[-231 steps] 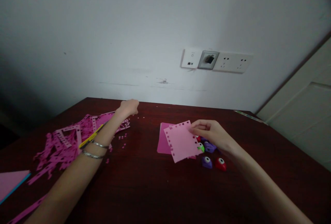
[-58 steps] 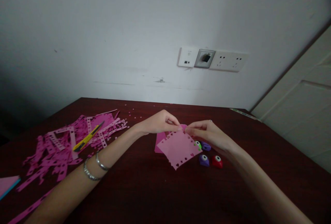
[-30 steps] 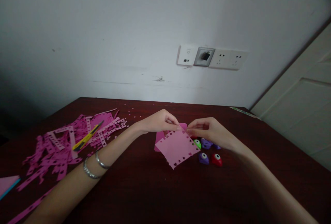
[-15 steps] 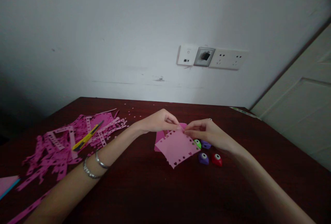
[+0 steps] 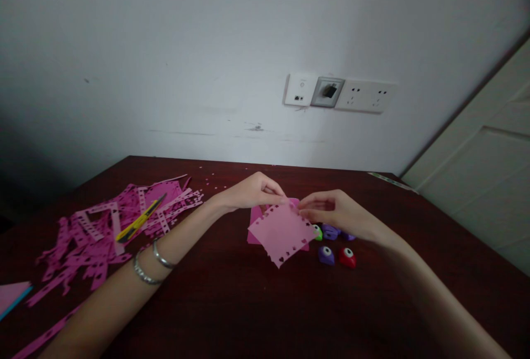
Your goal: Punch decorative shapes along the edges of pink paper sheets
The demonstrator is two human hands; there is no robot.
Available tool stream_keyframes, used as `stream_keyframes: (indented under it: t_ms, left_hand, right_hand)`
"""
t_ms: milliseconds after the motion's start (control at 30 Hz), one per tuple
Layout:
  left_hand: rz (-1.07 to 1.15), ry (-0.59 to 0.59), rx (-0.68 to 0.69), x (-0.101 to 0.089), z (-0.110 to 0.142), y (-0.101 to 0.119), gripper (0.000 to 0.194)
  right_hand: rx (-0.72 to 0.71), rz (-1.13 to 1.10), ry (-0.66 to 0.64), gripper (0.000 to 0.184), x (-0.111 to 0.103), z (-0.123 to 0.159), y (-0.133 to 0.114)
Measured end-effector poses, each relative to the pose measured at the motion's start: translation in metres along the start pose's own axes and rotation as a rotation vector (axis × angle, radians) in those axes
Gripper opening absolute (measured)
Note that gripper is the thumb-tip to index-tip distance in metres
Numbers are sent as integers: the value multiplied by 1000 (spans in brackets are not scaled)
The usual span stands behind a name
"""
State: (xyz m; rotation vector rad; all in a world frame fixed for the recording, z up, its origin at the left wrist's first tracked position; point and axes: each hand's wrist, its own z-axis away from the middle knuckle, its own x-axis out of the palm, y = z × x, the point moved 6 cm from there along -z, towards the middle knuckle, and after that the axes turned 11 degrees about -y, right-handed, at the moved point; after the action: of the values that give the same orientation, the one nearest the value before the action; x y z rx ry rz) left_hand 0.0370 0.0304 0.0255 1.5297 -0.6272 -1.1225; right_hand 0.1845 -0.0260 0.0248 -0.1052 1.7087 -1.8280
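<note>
Sheet (image 5: 280, 233) pinched in my L hand (image 5: 257, 190); R hand (image 5: 339, 211) at same corner, grip unclear. Sheet's over pink paper (image 5: 255, 215), L of punches (image 5: 326, 256). Prob. adjusting step; next move needs light pinch.

On the left forearm (image 5: 107, 309), at eight o'clock, sit two silver-coloured metal bracelets: a smooth, rounded bangle (image 5: 163, 257) nearer the left hand (image 5: 253, 190) and a textured, link-like band (image 5: 144, 274).
</note>
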Motion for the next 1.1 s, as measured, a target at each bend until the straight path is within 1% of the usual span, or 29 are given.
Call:
stream_keyframes:
  t_ms: [67, 133, 200, 300, 433, 600, 700, 800, 933, 1100]
  left_hand:
    - [-1, 70, 7, -10, 1, -2, 22]
    - [30, 164, 24, -21, 2, -5, 23]
    - [78, 256, 57, -30, 3, -9, 25]
    - [136, 360, 113, -38, 4, -12, 25]
    - [184, 448, 131, -42, 4, -16, 25]
    - [226, 485, 139, -45, 4, -21, 24]
    - [228, 491, 132, -46, 3, -24, 26]
    - [229, 466, 131, -44, 3, -23, 26]
    - [195, 454, 154, -46, 5, -18, 23]
    - [98, 466, 149, -47, 8, -13, 20]
  right_hand:
    - [2, -1, 1, 21, -11, 2, 4]
    - [4, -13, 33, 23, -23, 3, 11]
    - [-15, -27, 63, 23, -29, 1, 16]
    - [-76, -53, 121, 23, -28, -7, 23]
    - [-127, -48, 202, 20, -18, -18, 29]
    - [-225, -4, 283, 19, -11, -24, 29]
    - [-235, -25, 328, 21, -11, -24, 29]
    - [-236, -40, 365, 23, -12, -24, 30]
    - [-231, -47, 368, 24, -14, -23, 32]
    - [-222, 27, 339, 23, -12, -20, 25]
